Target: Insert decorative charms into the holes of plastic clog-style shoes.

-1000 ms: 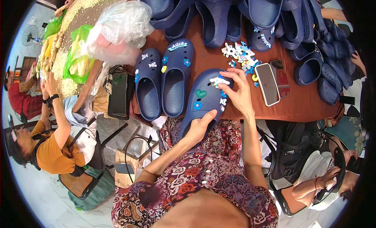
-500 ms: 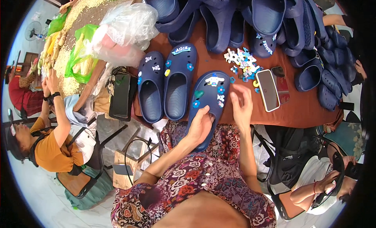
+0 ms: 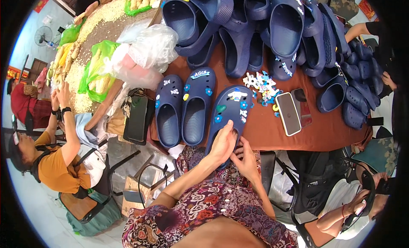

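Note:
A navy clog (image 3: 227, 104) with decorative charms on its toe part is held at the table's near edge, toe pointing away from me. My left hand (image 3: 222, 145) grips it, thumb over the opening. Against its right side, by the heel, my right hand (image 3: 247, 162) has its fingers curled onto the edge; its fingertips are partly hidden. To the left, two more navy clogs with charms, one (image 3: 167, 111) and another (image 3: 198, 107), lie side by side. A heap of loose charms (image 3: 263, 87) lies beyond the held clog, to its right.
A white-framed phone (image 3: 288, 114) lies on the brown tablecloth (image 3: 264, 131), right of the clog. Navy clogs (image 3: 285, 30) are piled along the far side. A plastic bag (image 3: 149, 47) and a dark phone (image 3: 137, 119) are at left. People sit on both sides.
My right hand has come down from beside the clog's toe to its heel side and now touches it. The left hand keeps its hold. The whole view has shifted slightly.

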A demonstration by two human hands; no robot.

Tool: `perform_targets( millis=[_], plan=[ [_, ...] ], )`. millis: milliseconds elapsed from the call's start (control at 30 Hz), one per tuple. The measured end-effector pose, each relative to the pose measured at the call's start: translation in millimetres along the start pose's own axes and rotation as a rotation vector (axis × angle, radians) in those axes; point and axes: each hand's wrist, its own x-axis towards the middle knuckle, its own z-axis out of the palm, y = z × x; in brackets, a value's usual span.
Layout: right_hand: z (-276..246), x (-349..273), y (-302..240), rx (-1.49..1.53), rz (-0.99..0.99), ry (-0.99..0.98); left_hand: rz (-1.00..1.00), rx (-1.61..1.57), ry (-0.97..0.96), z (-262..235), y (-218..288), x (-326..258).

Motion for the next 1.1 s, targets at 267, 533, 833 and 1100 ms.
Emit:
perform_targets(
  millis=[267,533,833,1100],
  plan=[
    [1,15,-2,-0.063,0.009,0.069,-0.056,0.91,-0.261,14,78,-32],
    [0,24,-20,-0.155,0.032,0.126,0.143,0.16,0.205,-32,103,26],
    [-4,31,-25,-0.342,0.011,0.1,0.059,0.111,0.358,-17,109,40],
    [-6,37,-27,-0.506,-0.082,0.143,0.091,-0.007,0.226,30,126,-6]
  ],
)
